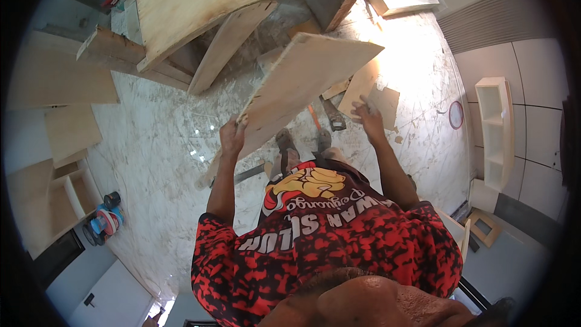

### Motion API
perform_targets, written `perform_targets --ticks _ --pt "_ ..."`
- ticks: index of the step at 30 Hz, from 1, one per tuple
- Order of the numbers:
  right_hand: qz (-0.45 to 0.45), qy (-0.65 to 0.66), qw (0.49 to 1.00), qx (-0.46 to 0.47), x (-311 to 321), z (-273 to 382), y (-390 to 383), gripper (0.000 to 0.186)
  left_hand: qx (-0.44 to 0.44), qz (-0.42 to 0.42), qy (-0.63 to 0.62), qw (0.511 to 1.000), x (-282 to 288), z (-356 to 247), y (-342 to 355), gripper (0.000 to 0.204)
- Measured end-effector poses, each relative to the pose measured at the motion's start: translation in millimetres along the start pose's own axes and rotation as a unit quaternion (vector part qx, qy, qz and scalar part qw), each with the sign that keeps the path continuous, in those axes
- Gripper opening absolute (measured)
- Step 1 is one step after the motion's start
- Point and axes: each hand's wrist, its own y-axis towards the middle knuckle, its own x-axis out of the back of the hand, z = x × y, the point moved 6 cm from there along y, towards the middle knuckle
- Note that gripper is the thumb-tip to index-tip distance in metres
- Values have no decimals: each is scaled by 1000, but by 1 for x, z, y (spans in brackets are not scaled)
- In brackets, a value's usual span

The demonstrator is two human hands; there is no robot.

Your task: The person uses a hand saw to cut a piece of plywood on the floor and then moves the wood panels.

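My left hand (232, 137) is closed on the left edge of a long plywood board (308, 79), which slants up and away to the right in front of me. Its lower end passes close to my feet. Off the board's right side, my right hand (369, 116) has its fingers spread and holds nothing. That hand is over or beside a plywood offcut (363, 88); I cannot tell whether they touch. A second offcut (385, 104) lies right of it. Between the board and my right hand, a handsaw (333, 115) rests on the floor, its blade partly hidden.
A large wooden frame with a curved plywood panel (230, 0) stands ahead. Plywood sheets (72, 130) and stacked tubs (108, 221) are at the left. A white shelf unit (495, 127) stands right. A dark flat tool (249, 172) lies by my feet on the scrap-strewn floor (151, 145).
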Motion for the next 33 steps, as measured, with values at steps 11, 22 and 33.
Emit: perform_targets --ticks 11,22,33 --pt "-4 -147 989 9 36 -62 43 55 -30 -80 -254 964 23 -80 -15 26" --pt "61 360 926 91 197 139 8 89 -69 -85 -53 993 -61 -160 -74 24" --pt "75 306 944 -98 262 27 -29 47 -296 32 77 951 -160 -228 -135 40"
